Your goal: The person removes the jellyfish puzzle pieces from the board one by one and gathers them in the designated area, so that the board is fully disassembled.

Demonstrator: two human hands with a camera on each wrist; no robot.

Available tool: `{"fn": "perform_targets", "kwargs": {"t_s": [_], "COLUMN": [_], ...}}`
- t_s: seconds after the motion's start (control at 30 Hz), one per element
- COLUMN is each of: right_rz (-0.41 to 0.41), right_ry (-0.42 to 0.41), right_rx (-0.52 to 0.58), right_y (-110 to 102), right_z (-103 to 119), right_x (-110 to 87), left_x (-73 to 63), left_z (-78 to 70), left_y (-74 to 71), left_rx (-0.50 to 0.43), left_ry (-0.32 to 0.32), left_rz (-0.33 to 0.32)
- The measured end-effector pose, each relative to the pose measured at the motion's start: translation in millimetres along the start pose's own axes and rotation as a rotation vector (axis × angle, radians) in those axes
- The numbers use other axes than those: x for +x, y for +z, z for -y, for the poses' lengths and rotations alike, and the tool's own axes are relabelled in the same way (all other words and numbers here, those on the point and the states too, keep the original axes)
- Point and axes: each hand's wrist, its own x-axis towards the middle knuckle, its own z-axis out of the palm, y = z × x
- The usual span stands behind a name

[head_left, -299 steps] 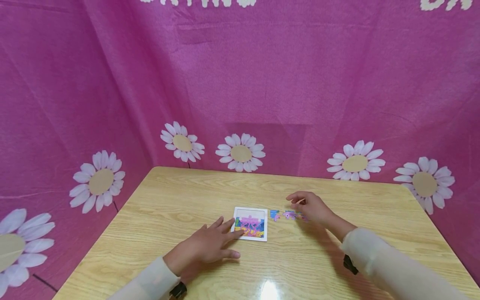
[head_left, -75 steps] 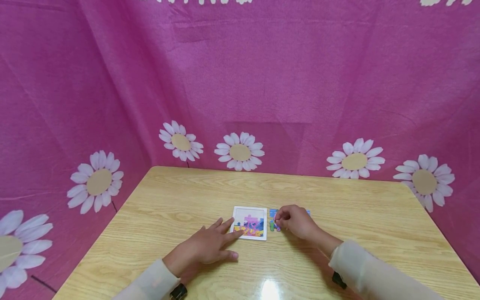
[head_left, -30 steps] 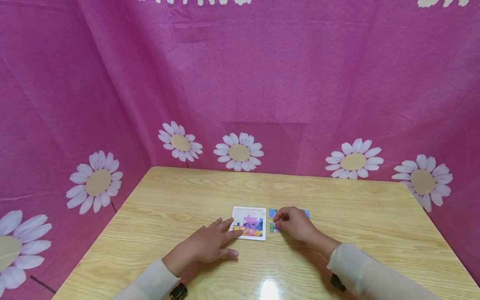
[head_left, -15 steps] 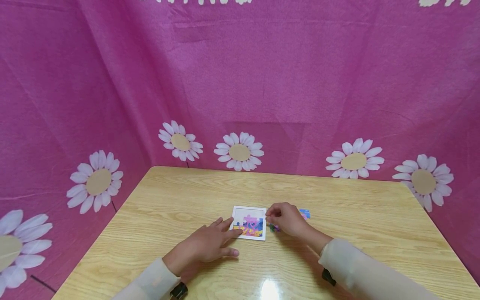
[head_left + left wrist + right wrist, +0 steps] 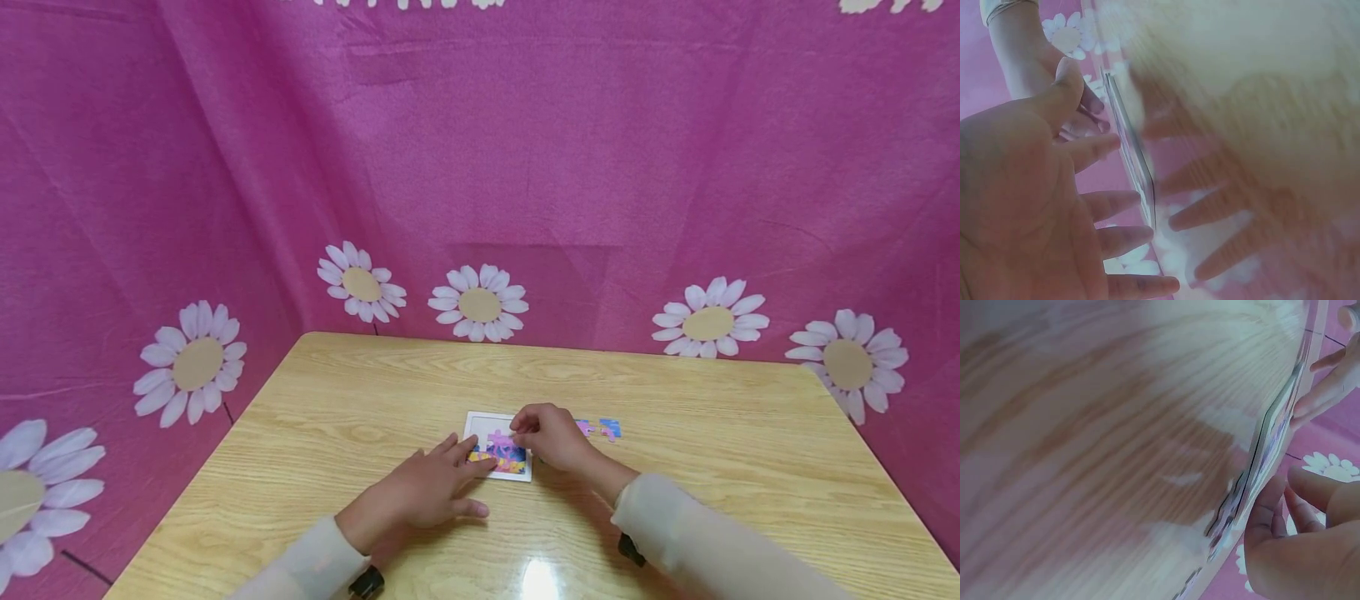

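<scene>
A small white-framed jigsaw puzzle (image 5: 470, 423) lies on the table, its lower part filled with pink, blue and yellow pieces; the upper part shows pale backing. My left hand (image 5: 420, 492) rests at its left side with fingers spread, fingertips on the frame and lower pieces. Over the frame's right side, my right hand (image 5: 553, 437) pinches a puzzle piece between thumb and forefinger; the fingers hide nearly all of it. Loose pink and blue puzzle pieces (image 5: 610, 429) lie to the right, partly behind that hand. In the right wrist view the right fingertips (image 5: 1277, 487) are close beside the puzzle.
The wooden table (image 5: 375, 383) extends around the puzzle on every side. A pink cloth (image 5: 480, 167) with white daisies hangs behind and to the left. Light glares off the tabletop (image 5: 540, 579) near the front.
My right hand has moved left from the loose pieces to above the puzzle's right side, uncovering pink and blue pieces. My left hand has shifted slightly right on the frame.
</scene>
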Motion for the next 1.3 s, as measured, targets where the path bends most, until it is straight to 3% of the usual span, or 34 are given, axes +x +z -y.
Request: {"fn": "perform_targets", "kwargs": {"t_s": [0.33,0.8,1.3], "right_rz": [-0.008,-0.004,0.010], "right_ry": [-0.008,0.028,0.078], "right_rx": [-0.030,-0.140,-0.062], "right_y": [17,21,22], "right_z": [8,13,13], "right_x": [3.4,6.8,9.6], "left_x": [-0.9,-2.5,-1.9], "left_z": [-3.9,-4.1,-4.2], "left_y": [2.0,0.8,0.8], "left_rx": [0.014,0.028,0.024], "left_ry": [0.007,0.018,0.018], "left_rz": [-0.003,0.000,0.003]}}
